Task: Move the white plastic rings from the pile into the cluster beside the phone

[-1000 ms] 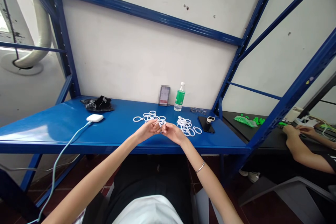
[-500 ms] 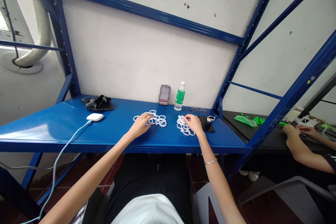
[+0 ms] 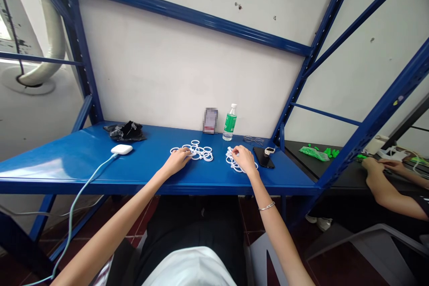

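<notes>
Two heaps of white plastic rings lie on the blue metal shelf (image 3: 67, 161). My left hand (image 3: 178, 160) rests on the near edge of the left heap of rings (image 3: 197, 150), fingers on a ring. My right hand (image 3: 244, 158) lies on the right heap of rings (image 3: 234, 163), fingertips curled into it. Whether either hand has lifted a ring cannot be told.
A black phone (image 3: 262, 158) with a small watch on it lies right of my right hand. Behind stand a green-labelled bottle (image 3: 229, 123), a small card (image 3: 210, 121) and glasses (image 3: 254, 140). A white charger (image 3: 121, 149) with cable and a black bag (image 3: 125, 131) lie left. Another person's arm (image 3: 382, 187) works at right.
A second ago both hands met in front of me over the shelf's front edge holding rings. They have since parted and reached forward, left to the left heap, right to the right heap.
</notes>
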